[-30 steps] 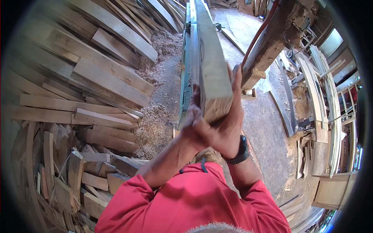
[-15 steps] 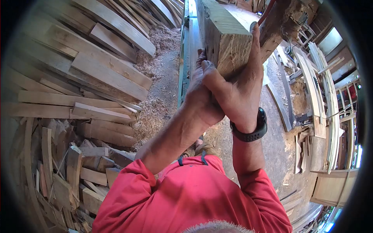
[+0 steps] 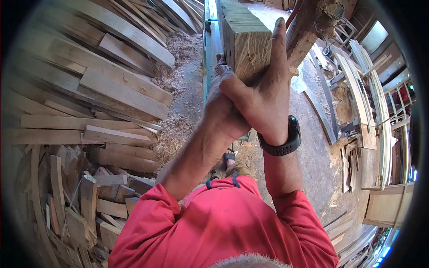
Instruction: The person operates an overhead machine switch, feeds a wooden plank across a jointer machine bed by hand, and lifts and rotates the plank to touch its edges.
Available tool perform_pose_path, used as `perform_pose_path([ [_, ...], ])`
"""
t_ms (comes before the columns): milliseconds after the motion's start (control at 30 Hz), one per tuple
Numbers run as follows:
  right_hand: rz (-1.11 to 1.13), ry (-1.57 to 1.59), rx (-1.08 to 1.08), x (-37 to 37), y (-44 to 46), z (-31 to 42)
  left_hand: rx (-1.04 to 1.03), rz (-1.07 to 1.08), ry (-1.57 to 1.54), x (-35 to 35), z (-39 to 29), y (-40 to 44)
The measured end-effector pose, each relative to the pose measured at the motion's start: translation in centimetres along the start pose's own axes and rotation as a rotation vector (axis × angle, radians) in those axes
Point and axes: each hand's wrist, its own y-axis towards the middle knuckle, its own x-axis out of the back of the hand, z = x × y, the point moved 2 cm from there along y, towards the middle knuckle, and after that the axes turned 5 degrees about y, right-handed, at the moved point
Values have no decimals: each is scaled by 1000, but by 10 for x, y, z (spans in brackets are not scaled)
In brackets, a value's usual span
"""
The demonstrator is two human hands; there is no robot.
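Observation:
A thick wooden beam [image 3: 252,56] stretches away from me at the top of the view, its rough end facing me. My right hand [image 3: 263,96], with a black watch [image 3: 286,140] on its wrist, cups the end from below. Its thumb lies on the left and a finger points up along the right side. My left hand [image 3: 219,91] crosses beneath the right one and supports the beam's left underside. Most of its fingers are hidden by the beam and the other hand.
Stacked boards [image 3: 125,91] and short offcuts [image 3: 109,207] fill the left side, with wood shavings [image 3: 176,96] beside them. A green metal edge [image 3: 208,58] runs left of the beam. To the right stand a rough wooden post [image 3: 308,33] and long leaning planks [image 3: 380,107].
The beam's end and both hands have shifted a little left and up in the view. My grip looks the same, and more of a sandalled foot shows below.

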Motion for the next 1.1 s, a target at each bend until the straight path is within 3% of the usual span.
perform_pose_path([
  [100,15,14,-11,-1,-2,2,-27,-42,60,-1,0,-5],
  [233,70,122,-40,-10,-27,-11,-48,-345,88,13,1,-25],
  [333,158,172,-183,-21,-66,-24,-59,-511,121,30,8,-53],
  [433,143,143,-157,-32,-116,-33,-56,-654,144,49,20,-97],
  [500,167,306,-393,-40,-149,-31,-54,-735,149,60,28,-129],
  [633,289,233,-405,-40,-206,-22,-36,-868,142,73,45,-199],
  [700,408,463,-496,-30,-223,-7,-32,-918,116,73,57,-234],
  [733,385,726,-652,-31,-237,-5,-37,-942,98,70,65,-253],
  [767,384,724,-654,-27,-247,1,-41,-956,86,68,74,-269],
  [867,327,847,-941,-16,-253,31,-27,-972,35,53,97,-315],
  [967,430,719,-950,-13,-268,42,51,-935,28,30,112,-356],
  [1100,422,679,-881,-2,-292,51,81,-1105,-110,4,132,-396],
])
